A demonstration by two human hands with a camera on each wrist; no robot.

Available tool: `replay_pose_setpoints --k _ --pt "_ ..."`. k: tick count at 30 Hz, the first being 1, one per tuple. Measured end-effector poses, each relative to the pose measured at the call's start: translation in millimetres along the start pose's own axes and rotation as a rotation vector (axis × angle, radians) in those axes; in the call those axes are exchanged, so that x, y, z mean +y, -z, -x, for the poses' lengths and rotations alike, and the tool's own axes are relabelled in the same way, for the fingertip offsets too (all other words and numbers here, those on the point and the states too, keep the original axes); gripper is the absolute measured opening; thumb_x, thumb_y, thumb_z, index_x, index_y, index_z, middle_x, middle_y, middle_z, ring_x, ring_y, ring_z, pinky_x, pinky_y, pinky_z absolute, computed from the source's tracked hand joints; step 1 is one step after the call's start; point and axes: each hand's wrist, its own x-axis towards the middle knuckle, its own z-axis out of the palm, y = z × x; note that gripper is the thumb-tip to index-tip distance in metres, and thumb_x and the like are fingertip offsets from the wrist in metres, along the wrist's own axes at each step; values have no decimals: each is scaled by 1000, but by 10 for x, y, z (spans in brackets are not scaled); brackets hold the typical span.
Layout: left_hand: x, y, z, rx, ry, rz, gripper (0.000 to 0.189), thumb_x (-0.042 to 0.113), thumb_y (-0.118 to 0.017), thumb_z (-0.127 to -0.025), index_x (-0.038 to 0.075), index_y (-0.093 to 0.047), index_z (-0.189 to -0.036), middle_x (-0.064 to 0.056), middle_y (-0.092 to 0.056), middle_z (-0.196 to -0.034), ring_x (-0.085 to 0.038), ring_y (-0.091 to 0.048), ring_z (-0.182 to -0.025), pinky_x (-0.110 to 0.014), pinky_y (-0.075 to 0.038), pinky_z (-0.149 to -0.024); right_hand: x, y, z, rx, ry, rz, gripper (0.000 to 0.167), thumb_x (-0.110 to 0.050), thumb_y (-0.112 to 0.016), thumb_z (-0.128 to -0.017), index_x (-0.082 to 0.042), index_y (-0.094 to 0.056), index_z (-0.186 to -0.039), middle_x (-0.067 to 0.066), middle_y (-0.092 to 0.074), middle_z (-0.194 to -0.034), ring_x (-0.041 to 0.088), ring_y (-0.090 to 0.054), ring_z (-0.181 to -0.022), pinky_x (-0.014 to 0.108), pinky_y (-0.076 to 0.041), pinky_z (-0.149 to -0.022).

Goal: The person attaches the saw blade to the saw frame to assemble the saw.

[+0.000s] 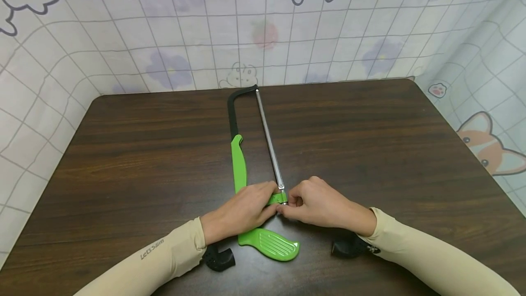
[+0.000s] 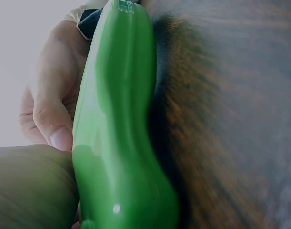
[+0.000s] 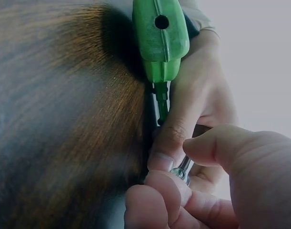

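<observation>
A hacksaw lies on the table, its green handle (image 1: pixel 269 243) toward me and its black frame (image 1: pixel 232 113) reaching away. The silver blade bar (image 1: pixel 269 138) runs along its right side. My left hand (image 1: pixel 244 207) lies over the green body and grips the crosspiece (image 1: pixel 282 197) at the near end of the bar. From the right, my right hand (image 1: pixel 322 202) has curled fingers pinching a small metal screw (image 3: pixel 179 172) at that end. The right wrist view shows the green handle end (image 3: pixel 159 38) beside the left thumb. Fingers hide part of the screw.
The dark wooden table (image 1: pixel 135 159) spreads around the saw. Behind it hangs a white gridded cloth (image 1: pixel 213 26) with cartoon prints. Black wrist cameras sit under both wrists, the left camera (image 1: pixel 219 259) close to the handle.
</observation>
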Motion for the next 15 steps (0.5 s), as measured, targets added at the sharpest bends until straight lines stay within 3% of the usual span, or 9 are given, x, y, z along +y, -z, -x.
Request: replay_pose_setpoints --k 9,15 --pt "2 3 -2 -7 -1 7 10 18 -62 -104 8 -61 -107 3 -55 -84 -6 -46 -72 -18 -41 -64 28 -9 6 -15 -1 -34 43 -31 -72 -93 -24 -54 -54 -19 -44 -47 -4 -41 -43 17 -31 -47" --pt "-4 -1 2 3 -19 3 9 18 -61 -104 9 -61 -106 3 -56 -83 -4 -45 -71 -17 -42 -65 20 12 21 -95 -45 -143 37 -28 -68 -97 -21 -64 -61 -12 -57 -48 4 -55 -40 24 -45 -44"
